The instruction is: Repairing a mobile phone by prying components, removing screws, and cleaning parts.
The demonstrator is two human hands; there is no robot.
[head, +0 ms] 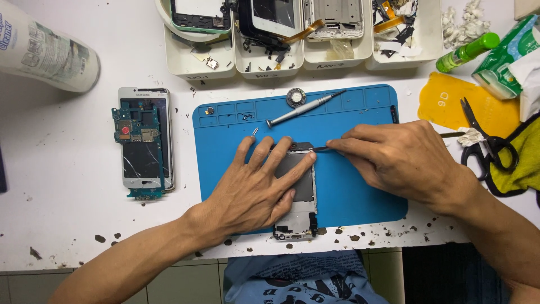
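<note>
An opened phone frame [299, 191] with a grey metal plate lies on the blue work mat [360, 186], near the table's front edge. My left hand [256, 188] lies flat on it, fingers spread, pressing it down. My right hand [399, 160] pinches a thin dark tool [319, 149], tweezers by the look of them. The tip touches the top right corner of the phone frame.
A silver screwdriver [304, 108], a round disc [295, 97] and a small screw [254, 131] lie on the mat's upper part. Left lies another opened phone with a blue circuit board [142, 143]. White trays of phone parts [270, 59] line the back. Scissors [486, 143] and a green bottle [467, 52] are right.
</note>
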